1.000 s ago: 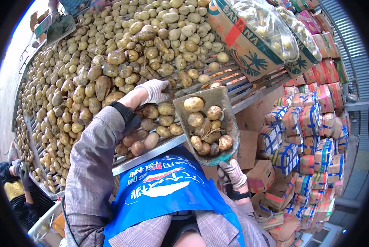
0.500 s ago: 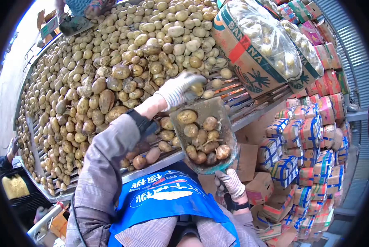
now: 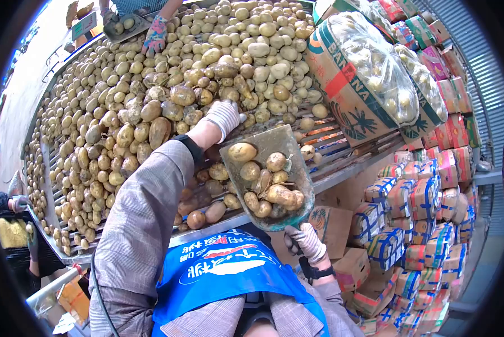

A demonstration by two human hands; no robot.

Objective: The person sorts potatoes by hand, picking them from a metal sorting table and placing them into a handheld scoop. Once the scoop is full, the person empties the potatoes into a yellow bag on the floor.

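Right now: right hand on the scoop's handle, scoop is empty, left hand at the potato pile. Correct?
Not quite: the scoop isn't empty. The head view shows several potatoes lying in it. The rest stands: right hand on its handle, left hand at the potato pile.

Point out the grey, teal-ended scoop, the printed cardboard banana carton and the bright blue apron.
Grey, teal-ended scoop point(image 3: 274, 140): head view, bare pan near its open edge.
Printed cardboard banana carton point(image 3: 350, 119): head view, side panel, on the palm-tree print.
Bright blue apron point(image 3: 195, 297): head view, unprinted part.
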